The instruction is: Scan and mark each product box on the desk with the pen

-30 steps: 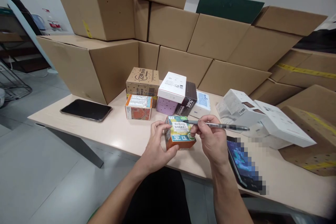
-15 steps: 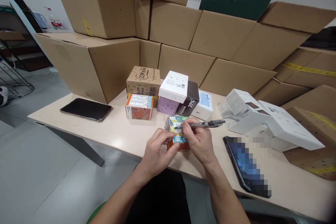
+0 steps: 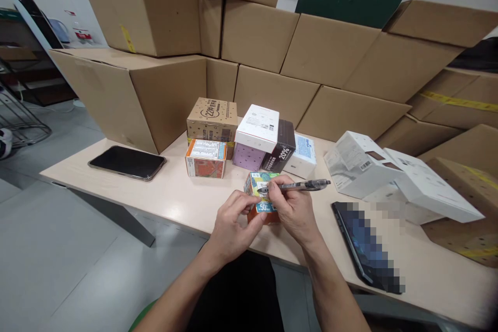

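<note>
A small printed box [image 3: 264,207] with orange sides and a blue, green and yellow top sits near the table's front edge. My left hand [image 3: 236,222] grips its near left corner, thumb and fingers pressed against it. In my right hand [image 3: 294,211] is a dark, semi-clear pen [image 3: 307,185], pinched between thumb and fingers. The pen's tip points left, at the label on the box top; whether it touches cannot be made out. Behind this box stand an orange and white box [image 3: 206,159] and a lilac box with a white lid [image 3: 257,128].
A phone [image 3: 127,162] lies at the left; a dark device with a blurred screen [image 3: 365,246] lies at the right. White boxes [image 3: 360,166] stand on the right side. Large cardboard boxes [image 3: 260,36] are stacked like a wall along the back.
My right hand and the pen have shifted slightly to the left over the box top. The left hand keeps its hold on the box.
</note>
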`<state>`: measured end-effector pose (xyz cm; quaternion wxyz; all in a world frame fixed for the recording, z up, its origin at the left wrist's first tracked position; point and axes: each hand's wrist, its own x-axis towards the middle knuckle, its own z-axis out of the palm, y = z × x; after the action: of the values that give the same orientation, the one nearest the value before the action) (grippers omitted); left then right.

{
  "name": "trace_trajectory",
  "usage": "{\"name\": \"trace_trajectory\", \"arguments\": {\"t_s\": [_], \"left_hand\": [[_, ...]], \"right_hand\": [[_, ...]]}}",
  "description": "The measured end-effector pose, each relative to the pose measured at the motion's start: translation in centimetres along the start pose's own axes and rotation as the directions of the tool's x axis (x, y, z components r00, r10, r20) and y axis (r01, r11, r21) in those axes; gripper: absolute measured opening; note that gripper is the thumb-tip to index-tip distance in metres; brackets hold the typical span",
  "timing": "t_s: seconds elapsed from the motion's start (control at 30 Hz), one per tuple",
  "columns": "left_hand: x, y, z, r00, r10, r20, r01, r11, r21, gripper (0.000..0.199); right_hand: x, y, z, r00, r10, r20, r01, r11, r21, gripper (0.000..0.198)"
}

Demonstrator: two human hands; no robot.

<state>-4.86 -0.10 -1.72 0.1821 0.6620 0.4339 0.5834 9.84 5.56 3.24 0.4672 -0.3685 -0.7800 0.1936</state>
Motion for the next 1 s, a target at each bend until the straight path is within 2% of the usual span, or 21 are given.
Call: {"name": "trace_trajectory", "arguments": {"t_s": [0.13, 0.27, 0.37, 0.47, 0.6, 0.67, 0.7, 0.73, 0.8, 0.83, 0.9, 1.0], "left_hand": [[0.0, 0.0, 0.0, 1.000, 0.018, -0.006, -0.018, 1.000, 0.009, 0.018], [0.0, 0.1, 0.0, 1.000, 0.008, -0.006, -0.008, 1.000, 0.007, 0.018], [-0.1, 0.1, 0.0, 1.000, 0.001, -0.005, -0.001, 1.000, 0.008, 0.018], [-0.1, -0.1, 0.0, 1.000, 0.011, -0.003, -0.011, 1.000, 0.007, 0.019], [-0.1, -0.3, 0.0, 1.000, 0.004, -0.011, -0.004, 1.000, 0.019, 0.021], [-0.1, -0.4, 0.1, 1.000, 0.001, -0.022, 0.000, 1.000, 0.029, 0.022], [-0.1, -0.5, 0.1, 1.000, -0.001, -0.028, 0.002, 0.999, 0.032, 0.023], [-0.1, -0.6, 0.2, 0.999, -0.004, -0.034, 0.005, 0.999, 0.034, 0.024], [-0.1, -0.7, 0.3, 0.999, -0.011, -0.043, 0.012, 0.999, 0.031, 0.023], [-0.1, -0.7, 0.3, 0.999, -0.014, -0.048, 0.015, 0.999, 0.030, 0.023], [-0.1, -0.7, 0.4, 0.999, -0.018, -0.051, 0.020, 0.999, 0.029, 0.022], [-0.1, -0.6, 0.5, 0.999, -0.018, -0.049, 0.019, 0.999, 0.029, 0.023]], "right_hand": [[0.0, 0.0, 0.0, 1.000, 0.012, -0.020, -0.012, 1.000, -0.001, 0.020], [0.1, 0.0, -0.1, 1.000, 0.023, 0.011, -0.023, 1.000, 0.011, 0.022], [-0.1, 0.0, 0.0, 0.998, 0.070, 0.005, -0.070, 0.997, 0.033, 0.025], [-0.5, 0.1, 0.2, 0.976, 0.188, -0.114, -0.172, 0.976, 0.135, 0.026], [-0.9, 1.1, -0.5, 0.901, 0.318, -0.293, -0.222, 0.921, 0.319, 0.026], [-1.2, 2.1, -1.6, 0.890, 0.304, -0.341, -0.236, 0.945, 0.226, 0.028], [-1.5, 2.6, -2.3, 0.900, 0.269, -0.344, -0.239, 0.963, 0.127, 0.028], [-1.8, 3.2, -3.0, 0.925, 0.218, -0.311, -0.228, 0.974, 0.004, 0.028], [-2.6, 4.3, -4.2, 0.982, 0.123, -0.145, -0.159, 0.950, -0.268, 0.032], [-3.0, 4.7, -4.6, 0.994, 0.102, -0.043, -0.111, 0.910, -0.399, 0.040], [-3.6, 5.2, -4.8, 0.983, 0.132, 0.127, -0.028, 0.792, -0.610, 0.055], [-4.1, 5.3, -4.1, 0.950, 0.214, 0.228, 0.038, 0.645, -0.764, 0.054]]}}
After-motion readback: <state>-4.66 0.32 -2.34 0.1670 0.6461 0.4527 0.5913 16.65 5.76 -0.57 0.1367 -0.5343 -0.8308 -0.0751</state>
